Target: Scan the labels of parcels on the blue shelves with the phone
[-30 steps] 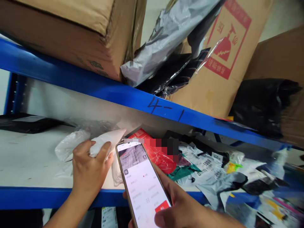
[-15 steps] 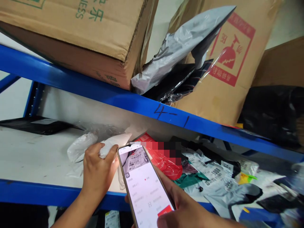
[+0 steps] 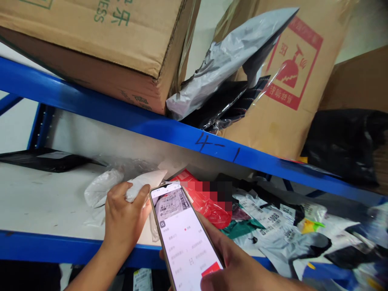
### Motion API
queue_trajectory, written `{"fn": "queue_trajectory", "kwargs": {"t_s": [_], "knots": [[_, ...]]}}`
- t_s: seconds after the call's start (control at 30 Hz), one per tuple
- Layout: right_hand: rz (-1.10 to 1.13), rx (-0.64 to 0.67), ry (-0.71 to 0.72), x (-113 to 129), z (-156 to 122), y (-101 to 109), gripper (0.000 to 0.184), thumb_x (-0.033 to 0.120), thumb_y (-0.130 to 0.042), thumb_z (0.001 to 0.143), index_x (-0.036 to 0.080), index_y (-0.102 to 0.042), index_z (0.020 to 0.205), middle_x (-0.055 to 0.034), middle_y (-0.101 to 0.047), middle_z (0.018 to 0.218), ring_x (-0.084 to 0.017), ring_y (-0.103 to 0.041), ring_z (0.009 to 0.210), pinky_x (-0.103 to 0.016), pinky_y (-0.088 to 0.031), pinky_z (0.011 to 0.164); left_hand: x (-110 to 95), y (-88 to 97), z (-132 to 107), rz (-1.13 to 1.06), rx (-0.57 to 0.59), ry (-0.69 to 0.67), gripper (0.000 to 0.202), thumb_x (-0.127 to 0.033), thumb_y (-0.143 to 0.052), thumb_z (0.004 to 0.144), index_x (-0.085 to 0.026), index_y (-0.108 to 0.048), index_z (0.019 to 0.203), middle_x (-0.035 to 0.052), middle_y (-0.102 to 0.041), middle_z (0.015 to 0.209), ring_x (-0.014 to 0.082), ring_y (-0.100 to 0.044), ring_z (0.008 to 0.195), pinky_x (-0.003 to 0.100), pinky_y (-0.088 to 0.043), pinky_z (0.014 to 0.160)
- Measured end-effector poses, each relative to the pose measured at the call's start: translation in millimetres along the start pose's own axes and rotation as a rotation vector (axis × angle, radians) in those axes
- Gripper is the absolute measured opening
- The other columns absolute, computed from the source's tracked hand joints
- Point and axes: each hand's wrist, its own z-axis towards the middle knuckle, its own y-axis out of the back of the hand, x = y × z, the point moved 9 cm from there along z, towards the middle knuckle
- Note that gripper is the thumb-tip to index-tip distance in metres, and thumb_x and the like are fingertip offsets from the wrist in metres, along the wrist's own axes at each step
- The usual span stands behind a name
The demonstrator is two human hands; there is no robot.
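Note:
My left hand (image 3: 125, 218) is closed on a white plastic parcel (image 3: 144, 184) above the lower shelf, its fingers bent over the edge. In my right hand (image 3: 227, 254) is a smartphone (image 3: 184, 242), tilted, with the thumb resting at a red button low on the screen. The phone's upper screen shows a camera picture of a printed label with a barcode. The phone hides part of the parcel's right side. Just behind the phone lies a red plastic parcel (image 3: 209, 202), partly blurred out by a pixelated patch.
A blue shelf beam (image 3: 169, 127) marked "4-1" crosses above my hands, with cardboard boxes (image 3: 121, 36) and a grey plastic bag (image 3: 230, 60) on it. Several labelled parcels (image 3: 273, 222) are heaped at right. A flat black parcel (image 3: 45, 159) lies at left.
The view has shifted very slightly. On the phone, the camera picture of the label has moved a little, with more of the barcode showing. Both hands keep their hold.

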Motion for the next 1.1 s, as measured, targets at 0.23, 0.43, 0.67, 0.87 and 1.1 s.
{"fn": "queue_trajectory", "kwargs": {"t_s": [0.23,0.43,0.67,0.87,1.1], "knots": [[-0.02,0.026,-0.006,1,2,-3,0.088,0.012,-0.079,0.067,0.025,-0.029,0.138,-0.0014,-0.07,0.093,-0.015,-0.073,0.084,-0.024,-0.056,0.074,0,-1.1,-1,-0.003,0.0,-0.004,0.021,-0.02,-0.055,0.084,-0.021,-0.071,0.097,0.0133,-0.039,0.11,0.0291,-0.044,0.103,0.045,-0.051,0.077],[-0.006,0.014,-0.026,3,2,-7,0.087,0.008,-0.077,0.065,0.024,-0.031,0.137,-0.0024,-0.069,0.095,-0.016,-0.073,0.086,-0.024,-0.057,0.075,0,0.7,-1,0.002,-0.001,-0.005,0.022,-0.018,-0.055,0.083,-0.021,-0.07,0.098,0.0132,-0.039,0.111,0.0288,-0.044,0.103,0.044,-0.052,0.076],[0.008,-0.046,-0.041,5,0,-8,0.076,0.007,-0.075,0.066,0.021,-0.039,0.132,-0.0039,-0.07,0.097,-0.015,-0.073,0.085,-0.023,-0.057,0.075,0,-0.1,0,0.001,-0.004,0.0,0.022,-0.017,-0.057,0.082,-0.02,-0.07,0.099,0.0136,-0.04,0.11,0.0297,-0.044,0.102,0.046,-0.052,0.076],[-0.022,-0.007,-0.084,7,1,-11,0.079,0.009,-0.074,0.069,0.022,-0.036,0.136,-0.0042,-0.07,0.094,-0.015,-0.073,0.088,-0.024,-0.056,0.077,0,1.2,2,-0.009,-0.012,-0.002,0.023,-0.016,-0.056,0.081,-0.019,-0.07,0.099,0.015,-0.04,0.11,0.0307,-0.044,0.1,0.048,-0.052,0.075],[0.014,-0.071,-0.037,9,6,-10,0.072,0.006,-0.075,0.065,0.02,-0.043,0.128,-0.004,-0.069,0.092,-0.012,-0.072,0.08,-0.02,-0.056,0.072,1,0.7,1,-0.027,-0.026,0.002,0.023,-0.016,-0.057,0.081,-0.018,-0.07,0.099,0.0155,-0.041,0.11,0.0312,-0.045,0.101,0.05,-0.054,0.074]]}}
